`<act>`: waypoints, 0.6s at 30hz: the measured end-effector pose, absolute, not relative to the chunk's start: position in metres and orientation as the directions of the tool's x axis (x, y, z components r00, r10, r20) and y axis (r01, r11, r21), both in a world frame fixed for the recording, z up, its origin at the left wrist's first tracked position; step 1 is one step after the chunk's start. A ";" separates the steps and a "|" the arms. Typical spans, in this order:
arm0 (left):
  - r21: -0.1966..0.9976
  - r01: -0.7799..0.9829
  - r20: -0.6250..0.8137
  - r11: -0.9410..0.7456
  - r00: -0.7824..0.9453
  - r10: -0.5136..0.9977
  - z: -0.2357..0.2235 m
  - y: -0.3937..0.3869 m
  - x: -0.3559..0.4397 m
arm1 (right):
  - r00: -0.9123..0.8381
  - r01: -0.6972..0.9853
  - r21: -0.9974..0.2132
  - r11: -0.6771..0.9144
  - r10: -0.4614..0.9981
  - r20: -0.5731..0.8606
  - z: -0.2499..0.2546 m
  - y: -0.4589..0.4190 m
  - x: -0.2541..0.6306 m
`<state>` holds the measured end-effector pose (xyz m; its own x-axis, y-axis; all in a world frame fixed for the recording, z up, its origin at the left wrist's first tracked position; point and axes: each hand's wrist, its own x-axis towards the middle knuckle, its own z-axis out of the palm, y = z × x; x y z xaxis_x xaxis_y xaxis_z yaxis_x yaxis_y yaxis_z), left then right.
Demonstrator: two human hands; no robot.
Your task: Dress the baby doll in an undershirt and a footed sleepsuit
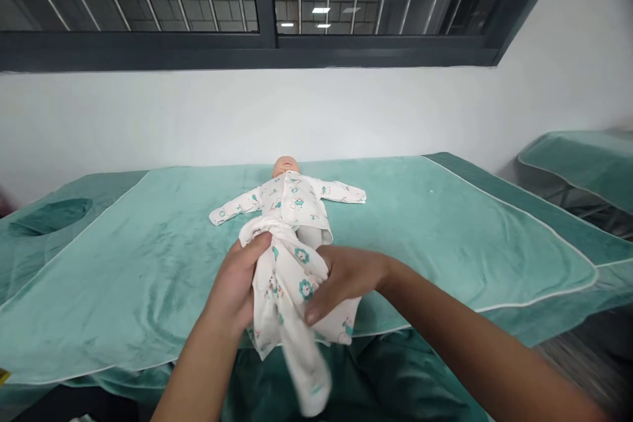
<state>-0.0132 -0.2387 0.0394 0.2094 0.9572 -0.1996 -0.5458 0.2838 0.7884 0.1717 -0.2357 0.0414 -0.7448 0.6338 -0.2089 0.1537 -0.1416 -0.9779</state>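
Note:
A white baby garment (291, 283) with green and red prints hangs bunched between my hands, one long narrow part dangling toward me. My left hand (237, 283) is closed on its left side, thumb on top. On the right, my right hand (341, 277) grips the cloth with the thumb in front, its other fingers mostly hidden. Just beyond lies a baby doll (285, 165) on its back, wearing a matching printed shirt (297, 201) with both sleeves spread out. The held cloth covers the view of the doll's lower body.
A green plush blanket (420, 231) with pale piping covers the table under the doll. At the left is a dark green round hollow (52, 216) in the cloth. A white wall (297, 112) and a barred window (270, 6) stand behind. Another green-covered surface (588, 161) is at right.

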 end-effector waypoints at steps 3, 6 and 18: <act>0.801 -0.474 -0.208 0.365 0.351 0.913 0.035 -0.242 -0.016 | -0.646 0.019 -0.990 -0.139 0.754 -0.118 0.038 -0.235 0.173; 0.891 -0.231 -0.171 0.391 0.627 0.760 0.029 -0.251 -0.026 | -0.446 -0.290 -0.953 -0.084 0.893 0.057 0.033 -0.230 0.171; 0.786 -0.466 -0.295 0.406 0.295 0.909 0.028 -0.256 -0.015 | -0.786 -0.165 -0.951 -0.262 0.617 -0.034 0.017 -0.251 0.157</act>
<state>-0.0151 -0.2558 0.0283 0.2952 0.9088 -0.2948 -0.4663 0.4064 0.7858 0.1570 -0.2505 0.0165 -0.7860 0.6172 -0.0337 -0.1650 -0.2621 -0.9508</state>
